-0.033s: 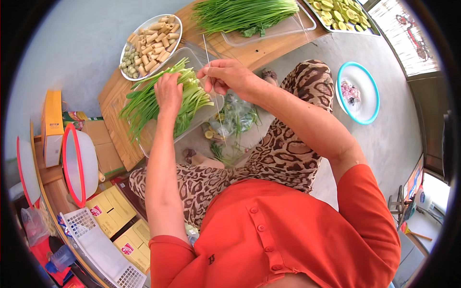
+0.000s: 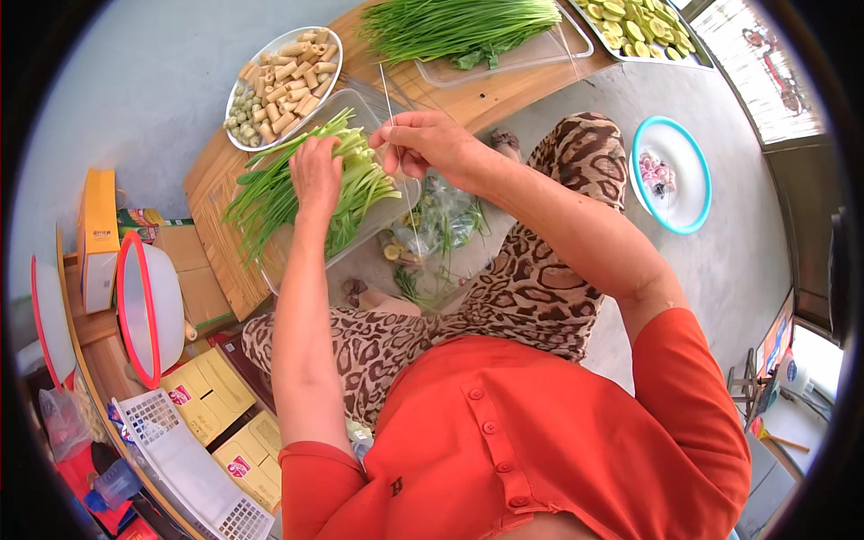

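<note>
So from my head cam, my right hand [image 2: 427, 148] had thumb and finger pinched pretty much closed on a thin skewer [image 2: 387, 94], just right of the leafy greens [image 2: 274, 202]. Those were piled in a clear tray [image 2: 378, 232] on the wooden table [image 2: 209, 202], left of my knees. My left hand [image 2: 315, 178] lay on them, fingers loosely curled, though I couldn't tell if it gripped any stems. A white oval plate [image 2: 338, 61] sat just beyond, on the far side.
</note>
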Tool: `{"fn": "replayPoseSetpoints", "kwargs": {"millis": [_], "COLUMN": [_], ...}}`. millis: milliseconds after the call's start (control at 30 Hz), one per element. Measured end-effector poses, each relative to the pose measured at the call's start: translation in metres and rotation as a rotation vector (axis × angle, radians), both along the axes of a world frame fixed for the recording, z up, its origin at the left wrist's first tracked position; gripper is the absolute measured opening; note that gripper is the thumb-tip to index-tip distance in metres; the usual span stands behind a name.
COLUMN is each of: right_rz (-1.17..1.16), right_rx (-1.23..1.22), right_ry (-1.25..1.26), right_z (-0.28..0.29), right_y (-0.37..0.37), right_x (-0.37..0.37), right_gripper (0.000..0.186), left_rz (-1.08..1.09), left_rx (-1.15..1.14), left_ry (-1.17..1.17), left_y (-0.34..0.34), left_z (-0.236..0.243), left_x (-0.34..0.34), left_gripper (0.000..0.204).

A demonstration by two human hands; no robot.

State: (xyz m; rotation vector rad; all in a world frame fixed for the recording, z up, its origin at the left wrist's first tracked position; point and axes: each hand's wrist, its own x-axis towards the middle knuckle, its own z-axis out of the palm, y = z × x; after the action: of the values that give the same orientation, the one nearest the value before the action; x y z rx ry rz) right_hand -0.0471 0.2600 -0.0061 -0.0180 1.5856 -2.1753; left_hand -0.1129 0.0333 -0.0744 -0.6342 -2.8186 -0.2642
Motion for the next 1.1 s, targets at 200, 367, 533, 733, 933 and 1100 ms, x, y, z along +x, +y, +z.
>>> {"fn": "replayPoseSetpoints", "kwargs": {"millis": [200, 367, 533, 733, 933, 1100], "right_rz": [-0.008, -0.027, -0.026, -0.046, -0.078, 0.005], "right_rx": [0.058, 0.076, 0.106, 0.104, 0.082, 0.069], "right_ry": [0.007, 0.019, 0.04, 0.086, 0.121, 0.162], "right_z": [0.006, 0.002, 0.003, 0.006, 0.022, 0.018], "right_y": [-0.004, 0.0, 0.002, -0.009, -0.006, -0.016], "right_x": [0.0, 0.0, -0.001, -0.002, 0.006, 0.004], "right_gripper": [0.025, 0.026, 0.027, 0.026, 0.03, 0.029], "left_rz": [-0.048, -0.047, 0.06, 0.118, -0.051, 0.09], "left_rx": [0.051, 0.139, 0.391, 0.629, 1.242, 1.698], "left_ry": [-0.073, -0.085, -0.082, 0.146, -0.146, -0.627], "left_y": [-0.009, -0.014, -0.022, -0.048, -0.036, -0.002], "left_z": [0.001, 0.011, 0.03, 0.084, 0.182, 0.134], "left_x": [-0.005, -0.01, -0.017, -0.021, 0.012, 0.057], "left_gripper": [0.014, 0.014, 0.015, 0.025, 0.015, 0.015]}}
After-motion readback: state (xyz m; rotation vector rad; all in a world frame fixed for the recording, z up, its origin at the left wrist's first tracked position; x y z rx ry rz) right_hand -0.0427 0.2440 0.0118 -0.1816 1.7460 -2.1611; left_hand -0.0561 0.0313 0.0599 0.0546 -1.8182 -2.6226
